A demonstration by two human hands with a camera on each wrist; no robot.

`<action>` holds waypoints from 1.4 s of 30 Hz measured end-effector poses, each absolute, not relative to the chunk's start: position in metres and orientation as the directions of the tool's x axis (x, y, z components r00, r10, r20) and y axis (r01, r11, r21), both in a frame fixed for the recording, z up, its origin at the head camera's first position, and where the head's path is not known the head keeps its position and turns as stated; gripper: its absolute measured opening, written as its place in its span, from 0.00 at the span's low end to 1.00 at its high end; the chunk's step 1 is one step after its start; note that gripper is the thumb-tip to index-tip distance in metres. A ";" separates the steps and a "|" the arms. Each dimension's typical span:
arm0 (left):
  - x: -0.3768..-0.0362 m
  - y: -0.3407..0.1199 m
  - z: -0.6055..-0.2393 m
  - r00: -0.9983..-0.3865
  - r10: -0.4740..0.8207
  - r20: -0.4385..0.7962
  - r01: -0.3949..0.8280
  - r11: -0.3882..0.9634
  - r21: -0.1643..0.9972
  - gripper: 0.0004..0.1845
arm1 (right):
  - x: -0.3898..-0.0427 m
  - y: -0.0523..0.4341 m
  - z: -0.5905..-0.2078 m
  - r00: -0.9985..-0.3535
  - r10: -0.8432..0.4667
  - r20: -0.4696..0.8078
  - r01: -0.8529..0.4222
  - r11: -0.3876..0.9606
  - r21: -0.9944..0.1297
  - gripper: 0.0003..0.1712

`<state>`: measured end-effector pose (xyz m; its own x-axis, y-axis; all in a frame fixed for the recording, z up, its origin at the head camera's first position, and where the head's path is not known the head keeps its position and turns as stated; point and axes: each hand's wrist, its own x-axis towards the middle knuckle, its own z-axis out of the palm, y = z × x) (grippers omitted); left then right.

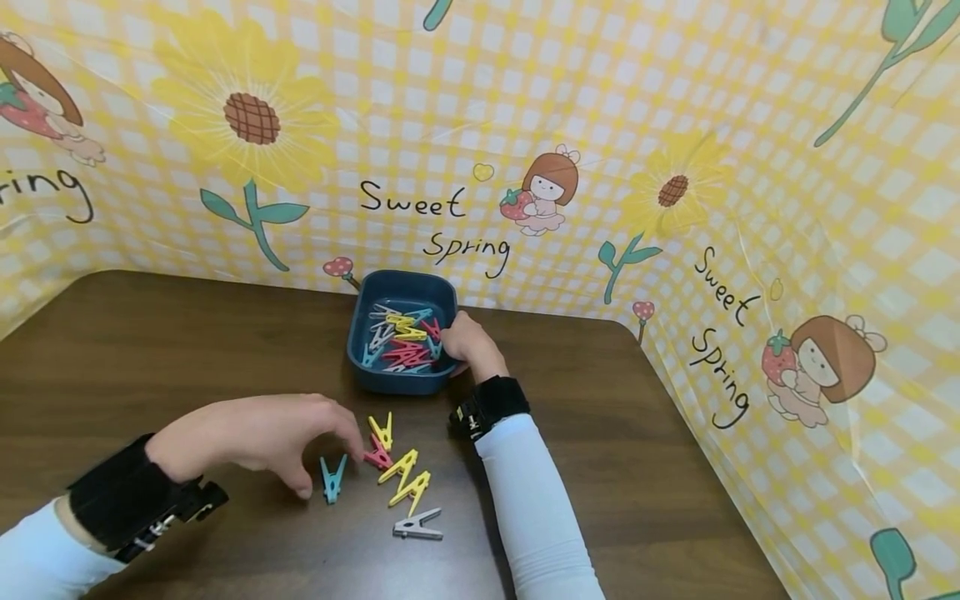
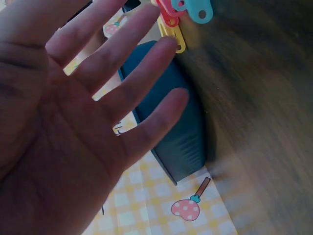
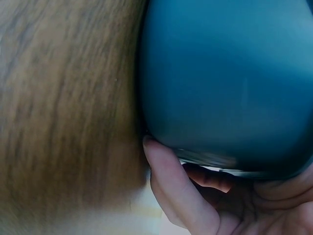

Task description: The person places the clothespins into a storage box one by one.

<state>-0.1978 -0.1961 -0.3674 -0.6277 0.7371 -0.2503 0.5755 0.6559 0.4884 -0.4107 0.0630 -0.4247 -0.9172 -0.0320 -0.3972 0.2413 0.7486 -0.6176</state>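
Observation:
A dark blue plastic bin (image 1: 401, 383) stands at the back of the table, with several coloured clothespins (image 1: 408, 333) inside. My right hand (image 1: 474, 343) grips its right side; in the right wrist view, fingers (image 3: 178, 188) lie against the bin's wall (image 3: 220, 88). My left hand (image 1: 262, 433) hovers over the table, its thumb and fingers apart on either side of a blue clothespin (image 1: 332, 482). The left wrist view shows that palm (image 2: 63, 132) with spread fingers. Right of the blue one lie a red clothespin (image 1: 377, 454), yellow clothespins (image 1: 401, 468) and a grey clothespin (image 1: 418, 525).
The brown wooden table (image 1: 187, 342) has a yellow checked cloth (image 1: 420, 125) standing up behind it and along its right side. The bin's back edge is close to the cloth. My right forearm (image 1: 532, 508) crosses the table right of the loose clothespins.

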 end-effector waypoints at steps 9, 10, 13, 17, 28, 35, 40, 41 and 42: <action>-0.202 -0.197 -0.375 -0.643 0.713 -0.279 0.559 0.686 0.465 0.24 | -0.415 0.063 -0.428 -0.918 -0.032 -0.396 0.241 0.748 -0.618 0.33; -0.202 -0.197 -0.376 -0.651 0.706 -0.280 0.556 0.694 0.456 0.23 | -0.406 0.063 -0.420 -0.916 -0.043 -0.398 0.236 0.745 -0.624 0.33; -0.203 -0.197 -0.378 -0.668 0.692 -0.273 0.555 0.708 0.437 0.21 | -0.382 0.062 -0.397 -0.913 -0.062 -0.402 0.225 0.746 -0.627 0.32; -0.200 -0.194 -0.380 -0.672 0.688 -0.275 0.554 0.713 0.431 0.21 | -0.374 0.062 -0.390 -0.905 -0.061 -0.420 0.236 0.750 -0.618 0.31; -0.196 -0.186 -0.379 -0.677 0.674 -0.296 0.536 0.727 0.429 0.15 | -0.376 0.062 -0.392 -0.913 -0.090 -0.398 0.195 0.761 -0.618 0.33; -0.197 -0.186 -0.381 -0.687 0.660 -0.305 0.512 0.737 0.440 0.15 | -0.375 0.063 -0.391 -0.913 -0.096 -0.397 0.190 0.760 -0.622 0.32; -0.196 -0.184 -0.382 -0.681 0.667 -0.301 0.518 0.730 0.445 0.15 | -0.375 0.063 -0.392 -0.915 -0.089 -0.394 0.194 0.758 -0.622 0.32; -0.196 -0.184 -0.382 -0.679 0.669 -0.301 0.520 0.729 0.446 0.15 | -0.375 0.063 -0.392 -0.915 -0.086 -0.394 0.197 0.757 -0.623 0.31; -0.196 -0.184 -0.382 -0.678 0.670 -0.302 0.520 0.728 0.446 0.15 | -0.374 0.063 -0.391 -0.915 -0.084 -0.396 0.199 0.757 -0.622 0.31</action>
<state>-0.1960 -0.1837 -0.3824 -0.6781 0.6700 -0.3021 0.5205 0.7280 0.4463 -0.3744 0.0634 -0.3914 -0.9145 -0.0842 -0.3956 0.1993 0.7574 -0.6218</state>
